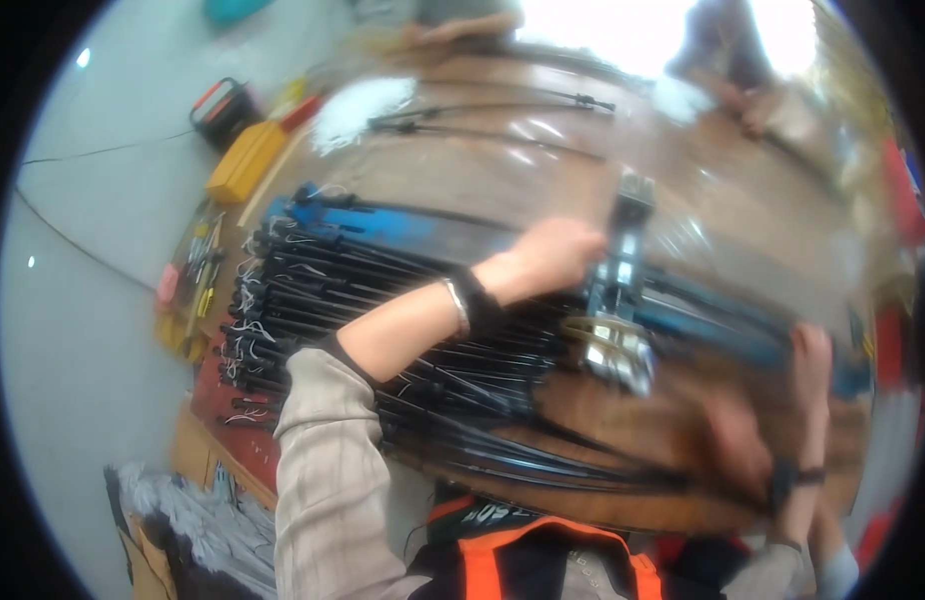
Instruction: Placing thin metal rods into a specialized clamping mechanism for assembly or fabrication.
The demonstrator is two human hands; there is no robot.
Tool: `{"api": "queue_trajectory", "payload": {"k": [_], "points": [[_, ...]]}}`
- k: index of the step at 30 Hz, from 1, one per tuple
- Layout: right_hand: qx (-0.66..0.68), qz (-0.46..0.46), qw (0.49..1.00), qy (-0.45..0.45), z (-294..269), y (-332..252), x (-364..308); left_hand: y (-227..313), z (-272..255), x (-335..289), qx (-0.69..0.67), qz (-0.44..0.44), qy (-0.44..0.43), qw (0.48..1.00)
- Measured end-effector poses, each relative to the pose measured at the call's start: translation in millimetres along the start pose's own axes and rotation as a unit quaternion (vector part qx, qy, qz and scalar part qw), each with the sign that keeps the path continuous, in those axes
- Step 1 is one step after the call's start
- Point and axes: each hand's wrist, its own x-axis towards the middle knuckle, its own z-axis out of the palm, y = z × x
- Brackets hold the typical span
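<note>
At the bench (583,412), left hand (558,255) is showing beside a metal fixture (625,245), black rods (348,290) are lying left, grip blurring, cannot tell if apart or together

large pale block characters on dark item (450,512) near lower edge of view, just above orange trim (480,565) of person's clothing. short run of them, blurred, partly cut off by trim; whole word not clear. small loop-like marks on grey patch (586,572) between orange straps, too small to tell if print. no other lettering, numbers or signs readable in view.
</note>
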Motion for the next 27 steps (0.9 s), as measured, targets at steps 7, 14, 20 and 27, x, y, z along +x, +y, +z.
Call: {"api": "queue_trajectory", "payload": {"k": [7,14,20,27], "points": [[-0.045,0.051,0.997,-0.045,10.1,10.4,-4.5,-1.8,-2.6,-1.1,-0.039,-0.041,-0.006,0.998],[-0.058,0.045,0.997,-0.039,11.2,3.1,-1.5,-9.1,6.1,-10.4,0.018,0.025,0.026,0.999],[-0.097,0.053,0.993,-0.033,-9.8,-42.8,-2.1,-5.7,20.0,-14.8,-0.014,0.047,0.186,0.981],[0.058,-0.189,0.978,0.061,-30.6,-170.6,-9.7,1.3,5.8,-1.2,0.023,-0.1,-0.023,0.994]]}}
